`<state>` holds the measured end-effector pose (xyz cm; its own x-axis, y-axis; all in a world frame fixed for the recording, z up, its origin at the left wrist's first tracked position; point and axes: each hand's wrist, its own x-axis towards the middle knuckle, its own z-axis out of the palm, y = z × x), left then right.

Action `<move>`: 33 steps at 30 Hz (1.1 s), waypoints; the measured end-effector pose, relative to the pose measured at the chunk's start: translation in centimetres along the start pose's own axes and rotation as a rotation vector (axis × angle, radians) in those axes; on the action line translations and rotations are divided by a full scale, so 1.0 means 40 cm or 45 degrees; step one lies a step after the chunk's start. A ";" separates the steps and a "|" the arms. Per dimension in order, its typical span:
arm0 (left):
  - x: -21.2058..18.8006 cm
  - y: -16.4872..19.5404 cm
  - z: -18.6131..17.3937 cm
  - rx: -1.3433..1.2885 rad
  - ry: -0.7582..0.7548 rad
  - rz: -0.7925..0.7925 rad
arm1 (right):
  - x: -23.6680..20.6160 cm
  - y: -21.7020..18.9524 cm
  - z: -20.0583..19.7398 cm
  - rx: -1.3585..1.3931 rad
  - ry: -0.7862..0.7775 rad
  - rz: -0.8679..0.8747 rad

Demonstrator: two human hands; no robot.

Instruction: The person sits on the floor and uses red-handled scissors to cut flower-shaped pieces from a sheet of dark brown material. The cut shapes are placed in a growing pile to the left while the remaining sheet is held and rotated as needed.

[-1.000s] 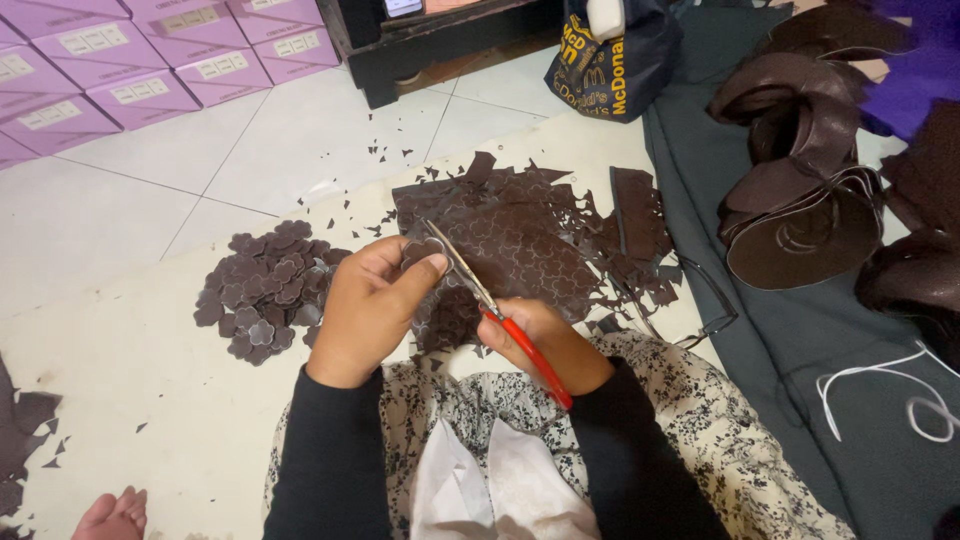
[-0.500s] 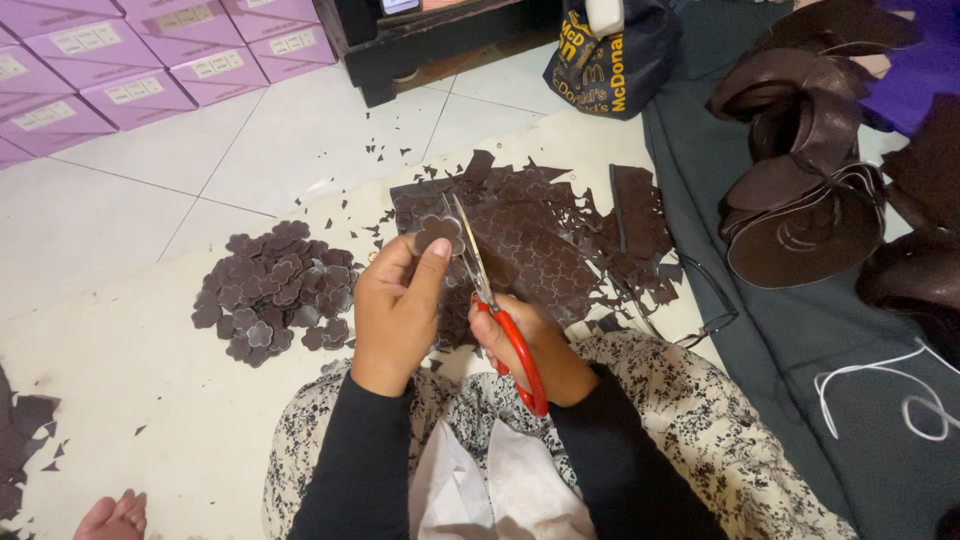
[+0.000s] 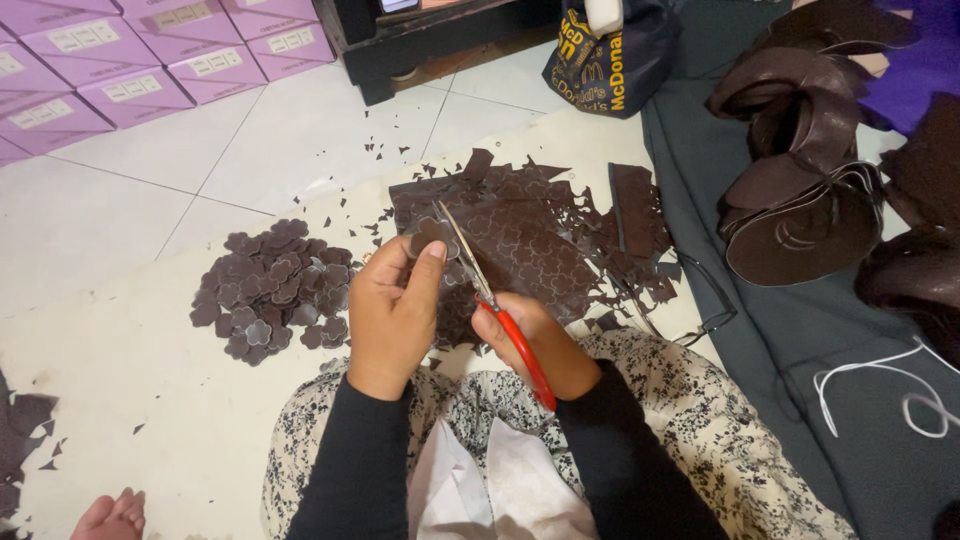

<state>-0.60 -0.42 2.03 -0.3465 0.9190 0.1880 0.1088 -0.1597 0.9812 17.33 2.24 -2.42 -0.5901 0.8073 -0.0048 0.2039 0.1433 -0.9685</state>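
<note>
Nearest the camera, a lap covered in black-and-white floral fabric fills the lower centre, with both black sleeves extending away from it.

Left hand: fingers closed around a small dark brown flower-shaped cutout, thumb pressed on its near face, piece held above the floor.

Right hand: fingers closed through the red handles of a pair of scissors. The metal blades point far-left and meet the right edge of the cutout. Whether the blades are parted cannot be told.

Left of the left hand, a pile of finished flower cutouts lies on the cream floor mat.

Just beyond both hands, a dark brown sheet marked with flower outlines lies flat, its edges ragged, with small offcuts scattered about it.

Right of the sheet, a dark grey cloth carries a stack of curled brown leather pieces.

Far left, pink boxes stand on the white tiled floor. Far centre, a dark bag stands beside a black furniture base.
</note>
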 end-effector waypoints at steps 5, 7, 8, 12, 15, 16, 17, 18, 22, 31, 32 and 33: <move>0.005 -0.004 -0.004 -0.052 -0.005 -0.022 | -0.003 -0.003 -0.006 -0.001 -0.001 0.051; 0.006 -0.005 -0.009 -0.044 -0.003 -0.033 | -0.004 -0.008 -0.006 0.025 -0.015 0.059; 0.006 -0.005 -0.011 -0.050 -0.004 -0.032 | -0.004 -0.010 -0.005 0.038 -0.023 0.054; 0.006 -0.001 -0.013 -0.086 -0.011 0.030 | -0.003 -0.022 -0.003 0.065 -0.025 0.049; 0.001 0.005 -0.008 -0.024 0.012 0.055 | -0.005 -0.031 -0.002 0.095 -0.060 0.075; 0.002 0.007 -0.005 -0.009 0.006 0.041 | -0.004 -0.034 -0.002 0.071 -0.070 0.077; 0.003 0.010 -0.004 0.007 0.000 0.027 | -0.004 -0.036 -0.001 0.048 -0.081 0.079; 0.004 0.012 -0.003 0.023 -0.005 0.015 | -0.002 -0.037 0.000 0.025 -0.092 0.079; -0.002 0.018 0.005 0.051 -0.024 0.032 | -0.007 -0.035 0.004 0.130 -0.091 0.059; 0.003 -0.009 0.014 -0.364 -0.031 -0.055 | -0.004 -0.021 0.005 0.274 -0.081 0.072; 0.004 -0.013 0.014 -0.400 -0.038 -0.080 | -0.005 -0.022 0.008 0.277 -0.065 0.074; 0.003 -0.016 0.012 -0.436 -0.046 -0.105 | -0.007 -0.023 0.010 0.281 -0.049 0.076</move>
<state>-0.25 -0.01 1.42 -0.3074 0.9450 0.1116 -0.2390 -0.1902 0.9522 16.99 1.65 -1.64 -0.6124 0.7875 -0.0691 0.0659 -0.0363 -0.9972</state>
